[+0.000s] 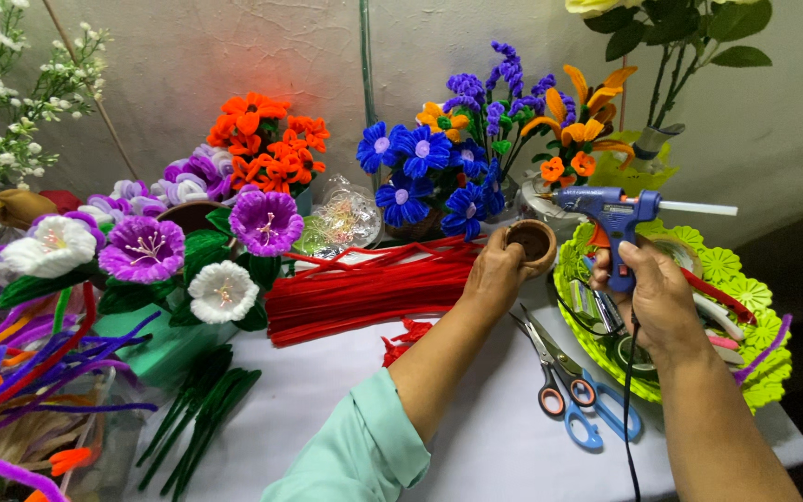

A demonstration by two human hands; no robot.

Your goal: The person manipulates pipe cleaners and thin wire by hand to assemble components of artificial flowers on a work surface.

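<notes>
Your left hand point(493, 279) was clamped on the small clay pot point(532, 244), mouth tipped up. Your right hand point(654, 296), just right of the pot, gripped the blue glue gun point(611, 218), its nozzle aimed left toward the pot's rim.

White table point(494, 437), red pipe cleaners point(364, 288), scissors point(564, 376), green stems point(202, 409), lime tray point(755, 372) w/ bits
</notes>
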